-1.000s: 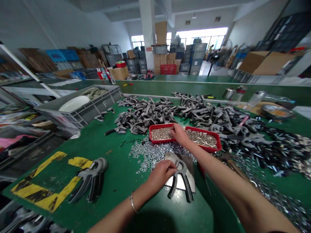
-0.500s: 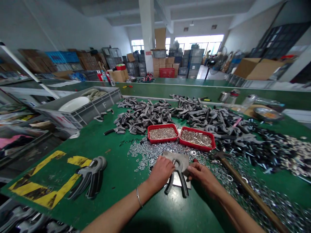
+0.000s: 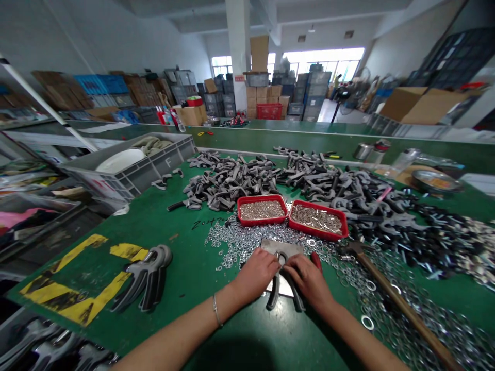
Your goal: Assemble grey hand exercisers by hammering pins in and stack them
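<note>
A grey spring clamp with black grips (image 3: 274, 294) lies on a small metal plate (image 3: 266, 244), its two handles pointing toward me. My left hand (image 3: 260, 270) is closed on the clamp's left side, near the jaw. On the other side, the bent fingers of my right hand (image 3: 305, 275) are closed together over the upper right arm of the clamp. What sits between the fingertips is hidden. Beside my right hand shows a red-handled tool (image 3: 316, 260), mostly covered. Loose metal washers (image 3: 232, 247) spread around the plate.
Two red trays hold small rivets (image 3: 263, 209) and longer pins (image 3: 317, 219). Behind them is a heap of grey clamp parts (image 3: 232, 180). A hammer (image 3: 398, 299) lies at right among washers. Assembled clamps (image 3: 147, 275) rest left by yellow tape; a grey crate (image 3: 154, 165) stands beyond.
My right hand has moved left from the plate's right edge onto the clamp, uncovering the red-handled tool more. My left hand stays on the clamp. The view has shifted slightly.
</note>
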{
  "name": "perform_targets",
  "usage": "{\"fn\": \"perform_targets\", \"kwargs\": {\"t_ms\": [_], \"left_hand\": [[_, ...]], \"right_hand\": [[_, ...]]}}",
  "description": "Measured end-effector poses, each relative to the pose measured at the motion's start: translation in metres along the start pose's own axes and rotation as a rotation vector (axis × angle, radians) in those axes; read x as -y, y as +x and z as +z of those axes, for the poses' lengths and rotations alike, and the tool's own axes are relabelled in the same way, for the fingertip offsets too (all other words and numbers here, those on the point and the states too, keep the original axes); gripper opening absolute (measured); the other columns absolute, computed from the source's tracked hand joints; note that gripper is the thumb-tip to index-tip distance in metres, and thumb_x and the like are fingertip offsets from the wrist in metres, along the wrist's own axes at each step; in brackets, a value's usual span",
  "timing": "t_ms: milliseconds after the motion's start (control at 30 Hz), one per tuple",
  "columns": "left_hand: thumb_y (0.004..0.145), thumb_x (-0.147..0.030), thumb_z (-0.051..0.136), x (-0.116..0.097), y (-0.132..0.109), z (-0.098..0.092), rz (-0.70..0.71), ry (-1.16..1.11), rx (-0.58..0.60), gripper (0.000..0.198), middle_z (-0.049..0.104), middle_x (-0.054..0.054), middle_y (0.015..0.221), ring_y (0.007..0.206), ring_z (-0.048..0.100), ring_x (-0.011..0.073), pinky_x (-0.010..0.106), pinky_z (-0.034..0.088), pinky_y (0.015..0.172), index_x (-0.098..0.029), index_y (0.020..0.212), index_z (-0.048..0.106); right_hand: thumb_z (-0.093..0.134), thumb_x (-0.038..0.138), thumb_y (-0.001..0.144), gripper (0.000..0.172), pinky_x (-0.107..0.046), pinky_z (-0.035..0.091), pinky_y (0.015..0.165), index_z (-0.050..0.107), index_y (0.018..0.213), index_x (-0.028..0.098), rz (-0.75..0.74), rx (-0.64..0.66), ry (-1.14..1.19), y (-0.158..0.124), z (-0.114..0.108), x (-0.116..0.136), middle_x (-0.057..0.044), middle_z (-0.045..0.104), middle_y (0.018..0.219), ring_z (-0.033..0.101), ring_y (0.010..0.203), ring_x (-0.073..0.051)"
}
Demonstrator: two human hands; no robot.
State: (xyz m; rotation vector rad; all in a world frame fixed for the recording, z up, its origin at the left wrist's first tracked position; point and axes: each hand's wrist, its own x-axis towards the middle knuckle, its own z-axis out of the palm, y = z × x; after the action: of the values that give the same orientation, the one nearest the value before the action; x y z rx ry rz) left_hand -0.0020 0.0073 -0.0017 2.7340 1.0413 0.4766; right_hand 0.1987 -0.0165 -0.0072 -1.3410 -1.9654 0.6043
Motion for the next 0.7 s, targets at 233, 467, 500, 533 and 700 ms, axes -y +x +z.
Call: {"fn": "perform_targets", "kwargs": {"t_ms": [233, 467, 500, 533, 700], "left_hand": [[0.097, -0.021, 0.052, 0.023, -0.006, -0.011, -0.257, -0.388, -0.192, 0.018, 0.065, 0.007, 0.109, 0.107, 0.058, 0.0202, 0.036, 0.045, 0.099, -0.017, 0.108, 0.066], [0.098, -0.02, 0.05, 0.063, 0.025, -0.044, -0.229, -0.227, -0.232, 0.018, 0.067, 0.006, 0.106, 0.104, 0.061, 0.0177, 0.033, 0.047, 0.097, -0.017, 0.103, 0.067], [0.098, -0.02, 0.049, 0.069, 0.031, -0.048, -0.234, -0.15, -0.202, 0.019, 0.067, 0.006, 0.108, 0.105, 0.061, 0.0169, 0.032, 0.046, 0.098, -0.017, 0.104, 0.067], [0.099, -0.02, 0.048, 0.075, 0.039, -0.052, -0.243, -0.075, -0.17, 0.02, 0.067, 0.007, 0.11, 0.106, 0.061, 0.0166, 0.031, 0.045, 0.099, -0.017, 0.106, 0.067], [0.096, -0.017, 0.052, 0.114, 0.084, -0.059, -0.329, 0.1, -0.027, 0.018, 0.067, 0.013, 0.105, 0.107, 0.062, 0.0231, 0.038, 0.045, 0.1, -0.012, 0.099, 0.07]], "right_hand": [[0.045, 0.031, 0.101, 0.024, -0.037, 0.052, 0.083, 0.065, 0.091, 0.02, -0.191, 0.032, -0.206, 0.005, 0.01, -0.009, -0.008, 0.066, 0.091, 0.062, 0.09, -0.023], [0.04, 0.029, 0.103, 0.028, -0.036, 0.052, 0.077, 0.064, 0.092, 0.018, -0.293, 0.13, -0.371, 0.006, 0.007, -0.008, -0.008, 0.065, 0.09, 0.061, 0.084, -0.022], [0.039, 0.028, 0.103, 0.028, -0.035, 0.053, 0.077, 0.064, 0.093, 0.019, -0.303, 0.146, -0.385, 0.006, 0.006, -0.006, -0.007, 0.065, 0.09, 0.061, 0.084, -0.022], [0.038, 0.027, 0.103, 0.028, -0.034, 0.053, 0.077, 0.064, 0.094, 0.02, -0.312, 0.162, -0.393, 0.007, 0.005, -0.004, -0.006, 0.065, 0.091, 0.062, 0.084, -0.021], [0.039, 0.026, 0.103, 0.024, -0.03, 0.053, 0.089, 0.058, 0.117, 0.024, -0.286, 0.124, -0.484, -0.01, -0.03, -0.01, -0.006, 0.064, 0.112, 0.062, 0.101, -0.019]]}}
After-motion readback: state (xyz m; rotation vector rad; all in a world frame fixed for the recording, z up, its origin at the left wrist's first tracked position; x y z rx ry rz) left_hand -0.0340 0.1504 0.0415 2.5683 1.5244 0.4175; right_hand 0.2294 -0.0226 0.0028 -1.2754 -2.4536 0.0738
